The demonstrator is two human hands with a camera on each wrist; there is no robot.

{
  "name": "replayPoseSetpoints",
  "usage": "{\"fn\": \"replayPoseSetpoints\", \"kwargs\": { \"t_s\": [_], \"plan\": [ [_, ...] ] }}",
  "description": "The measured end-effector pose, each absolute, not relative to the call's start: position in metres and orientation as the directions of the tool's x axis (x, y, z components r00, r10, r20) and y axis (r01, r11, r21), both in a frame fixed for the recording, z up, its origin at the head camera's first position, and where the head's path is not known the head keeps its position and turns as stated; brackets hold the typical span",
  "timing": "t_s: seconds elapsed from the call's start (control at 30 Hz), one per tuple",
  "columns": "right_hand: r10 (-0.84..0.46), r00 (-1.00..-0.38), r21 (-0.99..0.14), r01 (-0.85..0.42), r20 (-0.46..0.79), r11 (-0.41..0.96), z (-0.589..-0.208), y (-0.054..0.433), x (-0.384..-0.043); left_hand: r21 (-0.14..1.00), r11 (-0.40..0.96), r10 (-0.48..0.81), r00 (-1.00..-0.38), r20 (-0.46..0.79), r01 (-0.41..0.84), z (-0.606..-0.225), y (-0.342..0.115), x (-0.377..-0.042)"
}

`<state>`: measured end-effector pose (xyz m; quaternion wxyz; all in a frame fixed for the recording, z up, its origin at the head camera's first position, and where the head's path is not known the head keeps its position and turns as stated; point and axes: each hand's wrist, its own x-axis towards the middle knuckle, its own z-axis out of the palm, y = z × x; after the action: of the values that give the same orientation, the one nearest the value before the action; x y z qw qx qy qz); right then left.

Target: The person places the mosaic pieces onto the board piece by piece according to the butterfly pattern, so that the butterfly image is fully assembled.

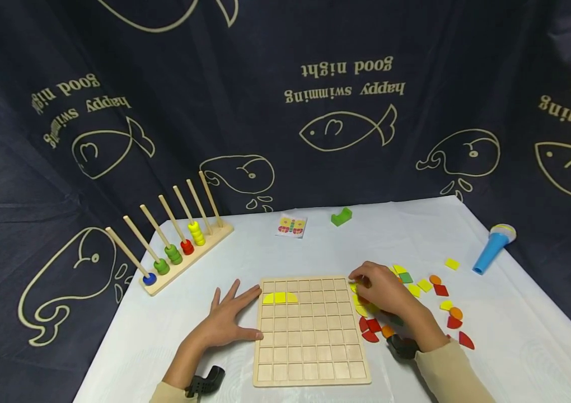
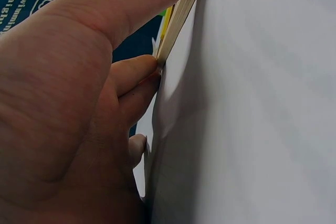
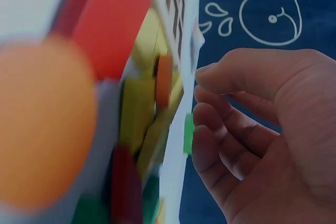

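Observation:
My left hand (image 1: 230, 322) lies with fingers spread at the left edge of a wooden grid board (image 1: 316, 338); its thumb and index finger touch that edge. Three yellow pieces (image 1: 280, 298) form a flat-bottomed dome in the board's upper left cells. Beyond the right edge, my right hand (image 1: 381, 286) is over a loose pile of coloured shape pieces, its fingers curled and the thumb near the index fingertip. Yellow pieces (image 1: 361, 309) lie under and beside it, with red pieces (image 1: 373, 326) nearer me. I cannot tell whether a piece is between its fingertips.
A wooden bead rack (image 1: 192, 258) with upright pegs stands at the left. At the back lie a butterfly pattern card (image 1: 292, 226) and a green block (image 1: 341, 216). A blue toy microphone (image 1: 492, 252) rests at the right, past scattered yellow, orange and red pieces.

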<state>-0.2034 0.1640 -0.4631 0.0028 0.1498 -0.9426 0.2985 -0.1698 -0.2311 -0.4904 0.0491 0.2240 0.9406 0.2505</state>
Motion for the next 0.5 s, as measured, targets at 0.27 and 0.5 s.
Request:
{"fn": "replayPoseSetpoints", "kwargs": {
  "t_s": [0.27, 0.5],
  "plan": [
    [-0.179, -0.981, -0.554, -0.193, 0.081, 0.809, -0.467, 0.196, -0.199, 0.491, 0.779, 0.443, -0.896, 0.008, 0.389, -0.491, -0.232, -0.169],
    [-0.085, -0.989, -0.486, -0.135, 0.123, 0.864, -0.474, 0.225, -0.196, 0.484, 0.776, 0.452, -0.892, 0.022, 0.405, -0.491, -0.232, -0.171]
  ]
}}
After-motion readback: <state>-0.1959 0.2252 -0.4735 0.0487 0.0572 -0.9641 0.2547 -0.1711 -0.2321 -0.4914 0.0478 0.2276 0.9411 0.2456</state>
